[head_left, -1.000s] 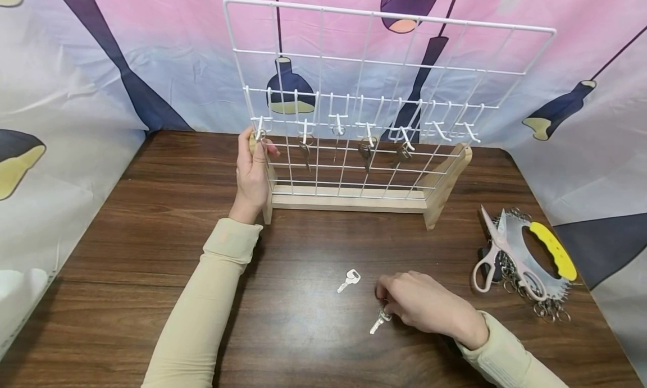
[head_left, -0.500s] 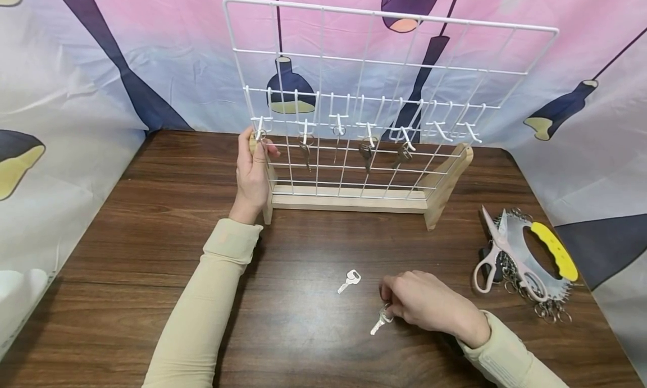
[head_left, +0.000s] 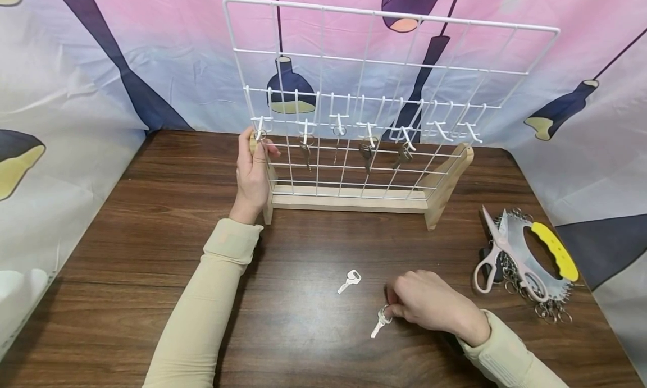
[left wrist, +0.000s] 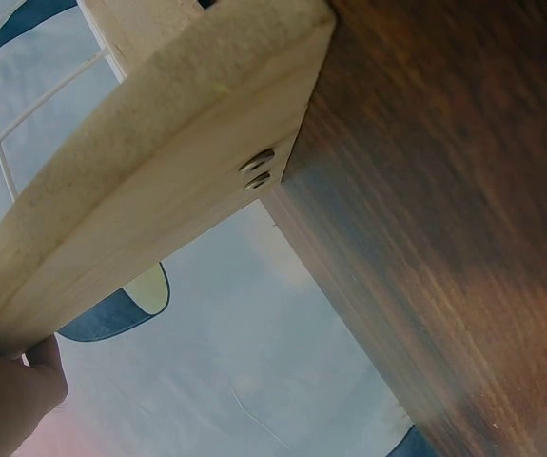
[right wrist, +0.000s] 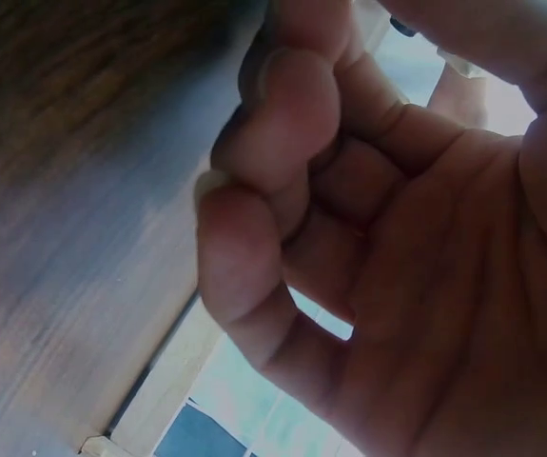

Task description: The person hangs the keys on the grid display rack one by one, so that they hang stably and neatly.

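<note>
My left hand [head_left: 251, 177] grips the left wooden upright [left wrist: 159, 162] of a white wire grid rack [head_left: 349, 195], near its top. Over the table my right hand [head_left: 432, 302] has its thumb and fingers at the ring of a silver key [head_left: 381, 323], pinching it; the blade points toward the front left. In the right wrist view the right hand's curled fingers [right wrist: 240, 252] show, but the key is hidden. A second silver key [head_left: 350, 281] lies flat on the table, left of the right hand. Several keys hang by rings from the rack's hooks, such as a dark key [head_left: 366, 151].
Two hooks at the rack's right end, including the rightmost hook [head_left: 472, 132], bear no key. Pink scissors [head_left: 499, 245] lie at the right over a metal piece with a yellow handle [head_left: 553, 250] and several small rings with chains. Patterned cloth [head_left: 167, 68] stands behind the table.
My right hand has shifted slightly to the right, and the key's ring shows more clearly at its fingertips. The left hand and the rack have stayed in place.
</note>
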A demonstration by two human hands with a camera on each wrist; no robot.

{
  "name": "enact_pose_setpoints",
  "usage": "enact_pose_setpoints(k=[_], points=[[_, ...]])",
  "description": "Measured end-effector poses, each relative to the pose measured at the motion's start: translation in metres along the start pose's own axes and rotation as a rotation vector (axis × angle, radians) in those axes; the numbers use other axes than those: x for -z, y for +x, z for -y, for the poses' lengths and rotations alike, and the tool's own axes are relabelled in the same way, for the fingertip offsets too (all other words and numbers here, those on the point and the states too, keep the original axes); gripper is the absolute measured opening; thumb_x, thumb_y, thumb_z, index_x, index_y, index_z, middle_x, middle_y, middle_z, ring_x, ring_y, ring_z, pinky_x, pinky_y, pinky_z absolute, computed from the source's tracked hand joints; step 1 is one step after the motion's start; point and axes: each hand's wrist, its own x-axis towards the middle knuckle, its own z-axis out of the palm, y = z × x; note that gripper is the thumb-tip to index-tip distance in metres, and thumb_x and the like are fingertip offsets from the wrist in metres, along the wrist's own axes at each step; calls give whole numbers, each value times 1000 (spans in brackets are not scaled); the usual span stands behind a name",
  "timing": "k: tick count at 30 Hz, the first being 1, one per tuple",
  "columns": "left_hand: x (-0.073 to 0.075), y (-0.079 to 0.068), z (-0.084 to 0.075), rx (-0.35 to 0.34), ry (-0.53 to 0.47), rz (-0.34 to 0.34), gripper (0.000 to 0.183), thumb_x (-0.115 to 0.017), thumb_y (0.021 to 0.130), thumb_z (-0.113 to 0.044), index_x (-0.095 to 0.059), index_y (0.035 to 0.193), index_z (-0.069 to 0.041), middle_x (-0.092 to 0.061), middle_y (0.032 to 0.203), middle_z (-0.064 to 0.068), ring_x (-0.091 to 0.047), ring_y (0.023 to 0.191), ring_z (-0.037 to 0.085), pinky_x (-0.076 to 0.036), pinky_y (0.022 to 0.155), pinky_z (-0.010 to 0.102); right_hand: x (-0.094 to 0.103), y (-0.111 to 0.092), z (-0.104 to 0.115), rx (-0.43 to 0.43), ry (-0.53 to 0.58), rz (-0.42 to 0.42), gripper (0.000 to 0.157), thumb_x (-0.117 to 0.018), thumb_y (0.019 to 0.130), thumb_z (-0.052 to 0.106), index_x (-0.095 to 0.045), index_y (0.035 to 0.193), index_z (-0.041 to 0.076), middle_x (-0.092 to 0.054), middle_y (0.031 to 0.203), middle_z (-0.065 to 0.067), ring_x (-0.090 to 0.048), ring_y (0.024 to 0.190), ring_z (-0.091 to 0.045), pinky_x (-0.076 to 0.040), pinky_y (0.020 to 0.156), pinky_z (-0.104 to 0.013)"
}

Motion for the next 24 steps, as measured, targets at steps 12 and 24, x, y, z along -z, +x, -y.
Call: enact_pose_setpoints(k=[12,24], points=[[0,-1,-1,3,-8,-3,32,-34,103,-8,-39,126,13,-51,89,17,-54,80,31,-51,80,29,0,-1,3,26,43,16,31,-80,76,41,-53,72,26,-44,62,20,-41,54,-1,-36,47,-24],[0,0,0,3,7,-3,31,-33,103,-10,-41,127,8,-50,87,23,-55,81,30,-50,84,30,-2,1,3,34,63,24,30,-80,76,40,-53,72,27,-45,63,20,-43,56,0,-39,49,-24]])
